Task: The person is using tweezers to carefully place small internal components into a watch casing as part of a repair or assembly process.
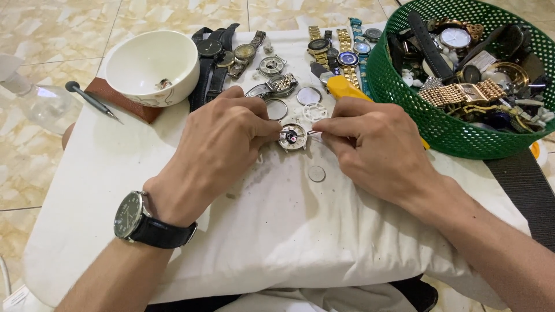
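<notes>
Head view: at frame centre I see my left hand point(217, 138) pinching a round metal watch case point(292, 137) on the creased white cloth point(277, 231), while my right hand point(376, 144) is clamped on thin metal tweezers point(313, 132) whose tip touches the case. Just below lies one flat silver disc point(316, 174). One glossy white bowl point(151, 66) sits upper left, one green perforated plastic basket point(439, 124) heaped with watches upper right.

No packages, labels, signs or screens in view.
</notes>
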